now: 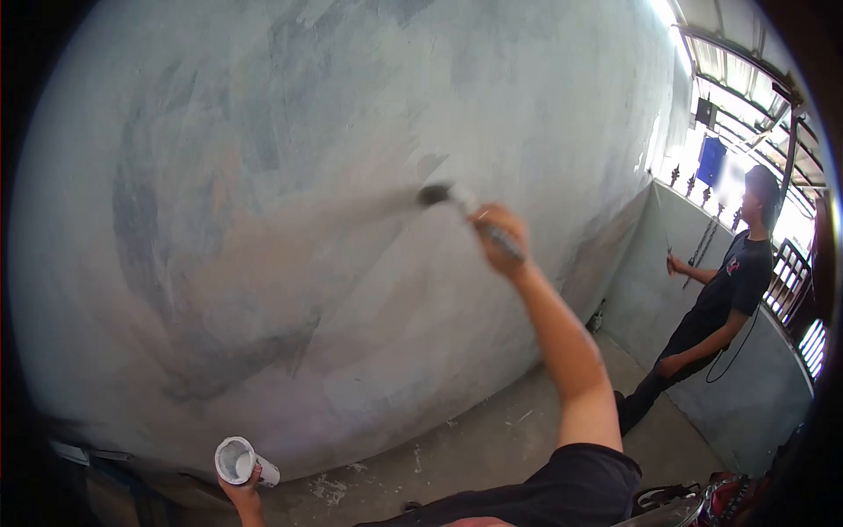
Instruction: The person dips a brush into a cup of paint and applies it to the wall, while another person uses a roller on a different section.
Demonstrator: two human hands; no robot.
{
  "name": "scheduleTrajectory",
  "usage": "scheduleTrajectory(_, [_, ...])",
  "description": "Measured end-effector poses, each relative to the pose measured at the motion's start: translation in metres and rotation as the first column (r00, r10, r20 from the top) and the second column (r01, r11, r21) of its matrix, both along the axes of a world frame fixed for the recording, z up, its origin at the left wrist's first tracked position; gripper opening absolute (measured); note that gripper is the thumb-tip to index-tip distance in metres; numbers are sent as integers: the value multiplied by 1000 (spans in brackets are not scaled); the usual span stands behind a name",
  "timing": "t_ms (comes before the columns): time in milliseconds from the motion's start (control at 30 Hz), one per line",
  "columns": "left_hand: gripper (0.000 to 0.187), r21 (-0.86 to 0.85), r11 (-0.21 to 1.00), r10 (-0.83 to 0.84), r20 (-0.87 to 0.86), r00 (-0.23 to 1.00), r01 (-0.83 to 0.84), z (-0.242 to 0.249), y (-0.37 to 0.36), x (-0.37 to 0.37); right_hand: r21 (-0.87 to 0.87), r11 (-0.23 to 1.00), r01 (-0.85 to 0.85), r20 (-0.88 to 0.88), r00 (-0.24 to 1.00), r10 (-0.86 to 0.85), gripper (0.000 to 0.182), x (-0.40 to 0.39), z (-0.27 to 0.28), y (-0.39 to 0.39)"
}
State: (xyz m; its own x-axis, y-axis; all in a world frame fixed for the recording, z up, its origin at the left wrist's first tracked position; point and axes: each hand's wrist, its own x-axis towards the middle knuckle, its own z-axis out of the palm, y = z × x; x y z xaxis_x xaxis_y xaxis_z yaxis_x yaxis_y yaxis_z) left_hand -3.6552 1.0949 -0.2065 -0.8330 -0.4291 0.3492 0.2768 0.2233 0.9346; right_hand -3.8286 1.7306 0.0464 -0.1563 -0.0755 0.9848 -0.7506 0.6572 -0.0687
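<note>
A paintbrush [464,200] with dark bristles is gripped by its handle in my right hand [502,239], arm stretched forward. Its bristle end is at the patchy grey-white wall [369,114], slightly blurred; whether it touches cannot be made out. Down at the lower left, my left hand [246,494] is wrapped round a white paint cup [269,472]. The cup is tilted so its open mouth shows, with whitish paint inside. Darker grey and pinkish patches mark the wall around and below the brush.
A person [733,281] in dark clothes stands at the right by a low wall [702,263], one hand raised near a hanging chain [700,246]. Pale splashes mark the concrete floor [457,457]. A reddish bundle [729,501] lies at the lower right.
</note>
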Motion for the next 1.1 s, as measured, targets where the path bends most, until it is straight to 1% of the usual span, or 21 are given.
scheduleTrajectory(33, [80, 28, 1000, 3, 66, 998, -5, 6, 3, 4, 5, 999, 49, -73, 996, -49, 13, -4, 18, 35])
scheduleTrajectory(100, [80, 62, 998, 16, 78, 997, -21, 12, 15, 3, -191, 959, 211, -22, 975, -219, 13, 11, 54, 66])
scheduleTrajectory(133, [79, 1, 1000, 18, 46, 999, -18, 12, 16, 0, -192, 958, 211, -17, 976, -218, 13, 14, 62, 67])
scheduleTrajectory(200, [79, -87, 995, 49, 31, 998, -46, 8, 15, -1, -128, 941, 312, -78, 943, -324, 14, 16, 70, 60])
scheduleTrajectory(267, [78, -78, 996, 51, 61, 997, -47, 25, 25, -2, 62, 985, 160, -95, 984, -154, 27, -14, 40, 49])
scheduleTrajectory(333, [77, -65, 997, 47, 99, 994, -41, 22, 27, 1, 236, 967, 100, 102, 987, -127, 32, -10, 8, 1])
scheduleTrajectory(367, [76, -40, 999, 19, 115, 993, -14, 15, 23, -3, 261, 965, -23, 317, 946, -63, 27, 4, -5, -32])
scheduleTrajectory(433, [75, -23, 1000, -13, 133, 991, 16, 21, 25, -2, 373, 910, -181, 368, 929, 34, 34, 15, -42, -83])
scheduleTrajectory(500, [57, 15, 1000, -15, 103, 995, 14, 41, 42, 3, 405, 867, -289, 517, 855, 44, 38, 33, -59, -124])
scheduleTrajectory(567, [57, -62, 997, -35, 90, 995, 40, 20, 21, -2, 373, 873, -314, 522, 849, 82, 40, 30, -58, -139])
scheduleTrajectory(600, [67, -46, 996, -66, 134, 989, 73, 16, 16, -3, 341, 875, -343, 529, 840, 122, 41, 26, -58, -144])
scheduleTrajectory(633, [77, -27, 994, -98, 178, 979, 104, 11, 12, -4, 256, 907, -334, 510, 844, 167, 40, 14, -54, -139])
scheduleTrajectory(667, [78, -84, 991, -88, 170, 981, 104, 5, 7, -5, 165, 931, -326, 488, 847, 210, 38, -4, -47, -127])
scheduleTrajectory(700, [78, -82, 991, -91, 174, 981, 106, 2, 5, -10, 141, 969, -201, 304, 941, 151, 31, -24, -36, -113])
scheduleTrajectory(733, [79, -67, 990, -106, 196, 975, 121, 1, 3, -11, 62, 995, -84, 252, 966, 66, 26, -31, -12, -101])
scheduleTrajectory(833, [79, -58, 990, -109, 236, 966, 126, 2, 4, -10, -120, 992, -25, -5, 1000, 24, 14, -58, 36, -38])
scheduleTrajectory(900, [78, -59, 991, -102, 226, 969, 118, -3, 4, -11, -180, 968, 174, -13, 984, -179, 15, -55, 59, -3])
scheduleTrajectory(933, [78, -63, 991, -99, 225, 969, 116, 6, 9, -10, -213, 966, 147, -52, 986, -161, 15, -48, 72, 8])
scheduleTrajectory(1033, [75, -86, 991, -84, 216, 973, 104, 28, 23, -13, -253, 943, 218, -87, 965, -247, 13, -26, 85, 10])
scheduleTrajectory(1067, [73, -108, 986, -103, 209, 973, 127, 24, 19, -16, -176, 951, 253, -116, 954, -275, 14, -17, 81, 1])
scheduleTrajectory(1100, [71, -126, 981, -123, 196, 973, 149, 18, 20, -22, 46, 971, 235, -252, 943, -216, 18, -29, 68, 7])
